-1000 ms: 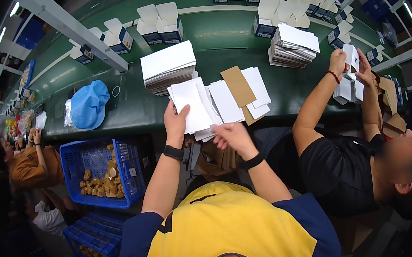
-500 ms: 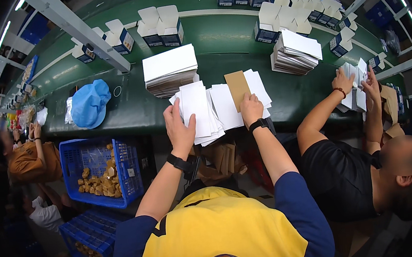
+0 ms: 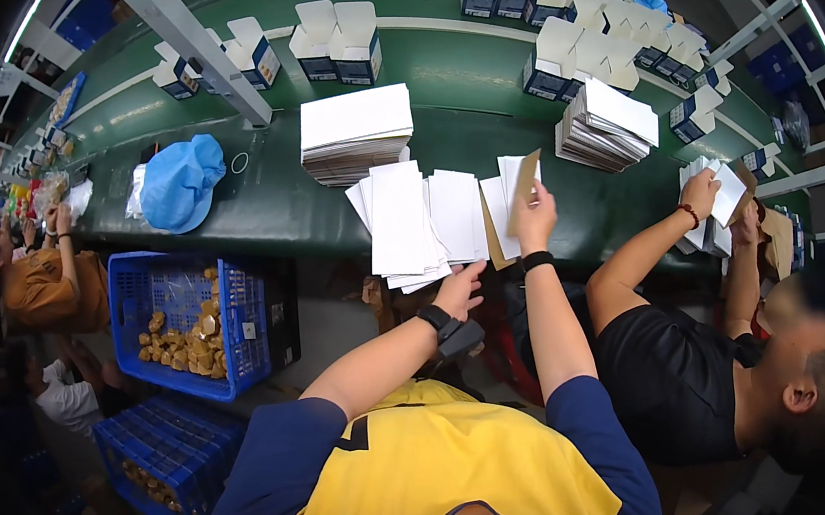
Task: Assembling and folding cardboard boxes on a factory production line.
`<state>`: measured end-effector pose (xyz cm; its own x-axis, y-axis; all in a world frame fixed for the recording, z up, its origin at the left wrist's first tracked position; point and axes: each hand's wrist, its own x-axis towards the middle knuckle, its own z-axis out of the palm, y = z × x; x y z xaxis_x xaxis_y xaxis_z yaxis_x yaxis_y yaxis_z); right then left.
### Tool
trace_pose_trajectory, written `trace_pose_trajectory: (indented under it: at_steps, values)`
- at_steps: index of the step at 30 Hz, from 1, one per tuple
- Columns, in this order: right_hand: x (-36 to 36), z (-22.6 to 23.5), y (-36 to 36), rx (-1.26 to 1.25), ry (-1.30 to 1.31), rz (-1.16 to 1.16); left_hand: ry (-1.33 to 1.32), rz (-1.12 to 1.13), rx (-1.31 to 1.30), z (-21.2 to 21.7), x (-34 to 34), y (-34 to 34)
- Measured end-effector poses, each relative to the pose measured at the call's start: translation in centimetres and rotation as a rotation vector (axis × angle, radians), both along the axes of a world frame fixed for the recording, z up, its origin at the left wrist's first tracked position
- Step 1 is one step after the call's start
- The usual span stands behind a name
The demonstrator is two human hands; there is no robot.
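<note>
Brown card (image 3: 523, 183), one: held up in the right hand (image 3: 534, 220), tipped nearly on edge above the worktop (image 3: 267, 212); half a second ago it lay flat over the white sheets, with the same hand on it.
Right grip: clamped on the brown card at its near end.
Left hand (image 3: 459, 293): half a second ago at the leftmost sheets, now shifted rightward to the near side of the middle ones; grip apart, fingers spread, nothing seen held; fingertip contact cannot be told.
White sheets (image 3: 456, 215): loose, overlapping batches side by side, a fanned one at left, a smaller one at right by the raised card.
Second brown card (image 3: 494, 234): lying between the middle and right batches, partly covered.
Tall white stack (image 3: 355, 123): behind the fanned batch, apart from both hands, unchanged.
Bearing on the work, by judgement: one brown card separated from the loose lot, the left hand free
</note>
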<state>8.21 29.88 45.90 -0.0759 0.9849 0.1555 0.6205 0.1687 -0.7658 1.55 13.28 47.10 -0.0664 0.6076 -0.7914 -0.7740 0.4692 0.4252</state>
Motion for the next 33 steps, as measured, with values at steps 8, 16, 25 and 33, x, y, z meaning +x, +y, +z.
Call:
trace_pose_trajectory:
  at_steps: [8, 16, 25, 33]
  values:
    - [2.9, -0.1, -0.6, 0.028, -0.679, 0.135, -0.203, 0.027, 0.033, -3.7, 2.0, 2.3]
    - [3.7, -1.1, -0.2, -0.293, -0.522, -0.095, -0.237, 0.19, 0.078, -7.0, 4.3, 4.4]
    - [6.0, -1.1, -0.4, -0.611, 0.258, -0.041, -0.014, 0.154, 0.145, -3.1, 4.7, 4.1]
    - [5.5, 3.0, -3.2, -0.032, 0.011, -0.149, 0.352, -0.052, 0.217, -2.2, 5.4, 1.7]
